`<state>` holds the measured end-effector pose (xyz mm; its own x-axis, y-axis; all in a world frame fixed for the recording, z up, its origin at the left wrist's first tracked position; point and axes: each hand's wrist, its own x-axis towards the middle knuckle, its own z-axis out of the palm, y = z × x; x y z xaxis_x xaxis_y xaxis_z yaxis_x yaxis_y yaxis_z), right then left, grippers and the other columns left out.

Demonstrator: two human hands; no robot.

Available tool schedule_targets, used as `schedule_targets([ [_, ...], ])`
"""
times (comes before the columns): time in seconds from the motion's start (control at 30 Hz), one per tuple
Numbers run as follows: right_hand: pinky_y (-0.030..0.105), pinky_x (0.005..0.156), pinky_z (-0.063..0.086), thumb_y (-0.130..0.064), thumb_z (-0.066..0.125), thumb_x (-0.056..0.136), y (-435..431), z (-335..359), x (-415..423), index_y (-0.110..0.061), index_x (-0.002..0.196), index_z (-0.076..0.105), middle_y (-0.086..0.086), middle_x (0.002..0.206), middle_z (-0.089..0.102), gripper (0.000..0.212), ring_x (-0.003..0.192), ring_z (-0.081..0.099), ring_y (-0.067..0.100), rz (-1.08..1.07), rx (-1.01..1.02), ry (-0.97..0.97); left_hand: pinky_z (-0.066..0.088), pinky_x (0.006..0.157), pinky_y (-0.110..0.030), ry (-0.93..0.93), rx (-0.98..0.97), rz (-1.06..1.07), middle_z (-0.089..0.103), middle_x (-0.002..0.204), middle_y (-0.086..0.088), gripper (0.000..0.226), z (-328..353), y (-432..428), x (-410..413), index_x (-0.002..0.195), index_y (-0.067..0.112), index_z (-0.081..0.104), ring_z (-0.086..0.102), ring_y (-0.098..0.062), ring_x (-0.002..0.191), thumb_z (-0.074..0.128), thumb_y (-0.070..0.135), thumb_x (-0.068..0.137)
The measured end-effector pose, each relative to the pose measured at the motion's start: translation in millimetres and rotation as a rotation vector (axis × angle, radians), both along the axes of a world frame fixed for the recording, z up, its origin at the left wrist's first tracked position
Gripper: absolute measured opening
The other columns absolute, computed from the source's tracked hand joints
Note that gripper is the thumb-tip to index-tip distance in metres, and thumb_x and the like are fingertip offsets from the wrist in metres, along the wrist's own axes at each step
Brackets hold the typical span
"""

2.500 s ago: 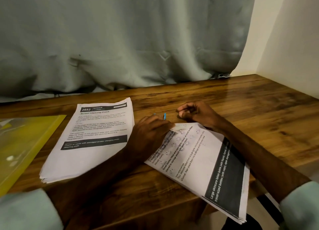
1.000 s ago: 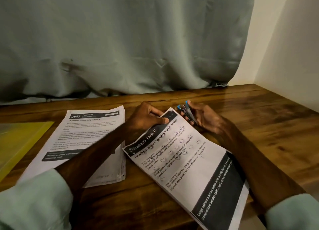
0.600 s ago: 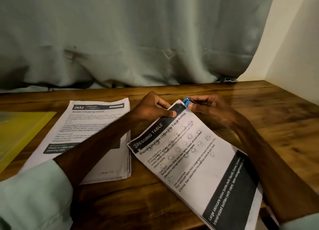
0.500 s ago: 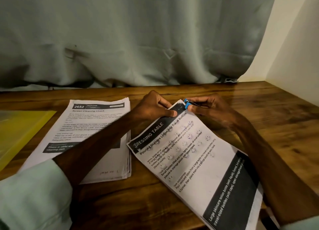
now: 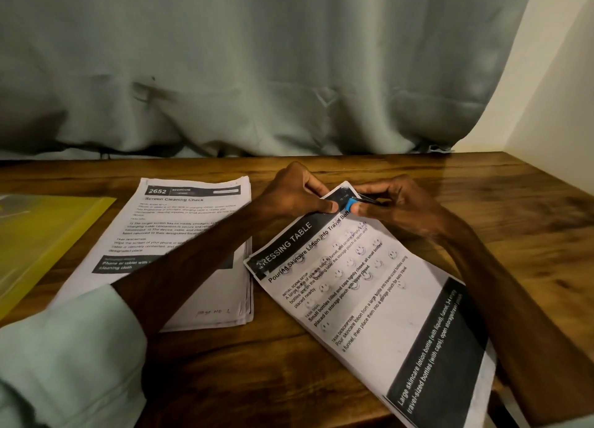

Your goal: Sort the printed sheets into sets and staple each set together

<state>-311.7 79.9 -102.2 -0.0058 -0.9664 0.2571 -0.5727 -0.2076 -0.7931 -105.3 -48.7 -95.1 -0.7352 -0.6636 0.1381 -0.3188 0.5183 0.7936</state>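
A set of printed sheets headed "Dressing Table" (image 5: pixel 379 299) lies slanted on the wooden table (image 5: pixel 514 222). My left hand (image 5: pixel 299 193) pinches its far top corner between thumb and fingers. My right hand (image 5: pixel 395 205) grips a small stapler with a blue tip (image 5: pixel 352 204), whose jaws sit over that same corner. A second stack headed "Screen Cleaning Check" (image 5: pixel 189 234) lies flat to the left, partly under my left forearm.
A yellow plastic folder (image 5: pixel 41 244) lies at the table's left edge. A grey-green curtain (image 5: pixel 257 67) hangs behind the table, and a pale wall (image 5: pixel 559 106) closes in the right side. The slanted sheets overhang the table's near edge.
My right hand picked up the stapler and brought it to the top corner of the slanted set. My left hand shifted from the sheet's middle to pinch that corner.
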Motion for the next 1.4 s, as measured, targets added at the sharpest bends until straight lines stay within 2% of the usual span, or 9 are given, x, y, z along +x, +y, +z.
schedule_targets([
  [0.13, 0.015, 0.086, 0.055, -0.017, 0.076, 0.087, -0.4, 0.7, 4.2, -0.028, 0.119, 0.071, -0.023, 0.112, 0.074, 0.035, 0.109, 0.069, 0.000, 0.011, -0.037, 0.010, 0.062, 0.064, -0.028, -0.009, -0.041, -0.003, 0.079, 0.082, 0.001, 0.022, 3.4, 2.9, -0.5, 0.102, 0.015, 0.081, 0.076, -0.015, 0.070, 0.086, 0.021, 0.081],
  [0.23, 0.013, 0.083, 0.054, -0.026, 0.074, 0.081, 0.0, 1.0, 7.1, -0.032, 0.113, 0.072, -0.027, 0.106, 0.074, 0.033, 0.107, 0.069, -0.001, 0.015, -0.057, -0.013, 0.056, 0.058, -0.022, -0.016, -0.048, -0.001, 0.078, 0.083, 0.002, 0.024, 5.4, 3.8, -0.7, 0.103, 0.015, 0.080, 0.076, -0.015, 0.069, 0.086, 0.022, 0.081],
  [0.33, 0.015, 0.085, 0.055, -0.029, 0.073, 0.080, 0.5, 1.7, 9.3, -0.032, 0.113, 0.071, -0.025, 0.107, 0.074, 0.033, 0.106, 0.070, 0.001, 0.033, -0.091, -0.012, 0.055, 0.056, -0.019, -0.025, -0.068, -0.013, 0.079, 0.084, 0.001, 0.024, 6.5, 3.9, -0.7, 0.104, 0.014, 0.080, 0.076, -0.014, 0.069, 0.085, 0.022, 0.082],
  [0.6, 0.019, 0.085, 0.056, -0.022, 0.072, 0.083, -0.5, -0.5, 12.0, -0.025, 0.112, 0.073, -0.017, 0.108, 0.077, 0.029, 0.102, 0.072, 0.008, 0.063, -0.157, -0.055, 0.056, 0.056, -0.017, -0.024, -0.110, -0.009, 0.078, 0.083, 0.003, 0.022, 8.4, 4.6, -2.6, 0.101, 0.017, 0.080, 0.075, -0.011, 0.068, 0.086, 0.022, 0.081],
  [0.73, 0.026, 0.090, 0.058, -0.020, 0.071, 0.086, -0.2, -1.3, 12.7, -0.022, 0.114, 0.074, -0.006, 0.111, 0.077, 0.028, 0.104, 0.072, 0.016, 0.076, -0.180, -0.080, 0.058, 0.058, -0.017, -0.016, -0.106, -0.003, 0.079, 0.086, 0.002, 0.023, 8.0, 4.9, -2.5, 0.101, 0.016, 0.081, 0.075, -0.010, 0.069, 0.087, 0.022, 0.080],
  [0.93, 0.022, 0.088, 0.057, -0.021, 0.070, 0.086, 0.5, 0.4, 13.9, -0.025, 0.114, 0.073, -0.012, 0.110, 0.077, 0.028, 0.104, 0.072, 0.010, 0.077, -0.167, -0.058, 0.058, 0.058, -0.017, -0.021, -0.120, -0.003, 0.079, 0.089, 0.000, 0.024, 8.2, 5.5, -1.0, 0.103, 0.014, 0.081, 0.075, -0.010, 0.070, 0.086, 0.021, 0.081],
  [1.1, 0.020, 0.086, 0.056, -0.021, 0.069, 0.087, -0.1, -0.4, 14.2, -0.020, 0.115, 0.073, -0.009, 0.111, 0.077, 0.029, 0.103, 0.071, 0.011, 0.075, -0.173, -0.056, 0.058, 0.058, -0.018, -0.029, -0.117, 0.002, 0.079, 0.091, -0.002, 0.026, 8.3, 5.7, -1.4, 0.106, 0.014, 0.080, 0.075, -0.012, 0.070, 0.085, 0.020, 0.082],
  [1.3, 0.023, 0.086, 0.058, -0.021, 0.070, 0.087, -1.7, -2.8, 12.3, -0.020, 0.115, 0.073, -0.008, 0.111, 0.077, 0.029, 0.105, 0.072, 0.013, 0.061, -0.154, -0.067, 0.056, 0.056, -0.017, -0.028, -0.117, 0.015, 0.079, 0.088, 0.000, 0.024, 8.4, 6.3, -1.6, 0.103, 0.014, 0.081, 0.075, -0.012, 0.069, 0.086, 0.019, 0.081],
  [1.4, 0.030, 0.090, 0.059, -0.017, 0.071, 0.088, -2.0, -5.5, 12.6, -0.015, 0.115, 0.075, -0.004, 0.110, 0.077, 0.027, 0.105, 0.071, 0.016, 0.046, -0.162, -0.082, 0.056, 0.056, -0.016, -0.039, -0.119, 0.013, 0.079, 0.087, 0.000, 0.023, 8.7, 6.5, -1.9, 0.103, 0.015, 0.080, 0.075, -0.011, 0.069, 0.085, 0.020, 0.081],
])
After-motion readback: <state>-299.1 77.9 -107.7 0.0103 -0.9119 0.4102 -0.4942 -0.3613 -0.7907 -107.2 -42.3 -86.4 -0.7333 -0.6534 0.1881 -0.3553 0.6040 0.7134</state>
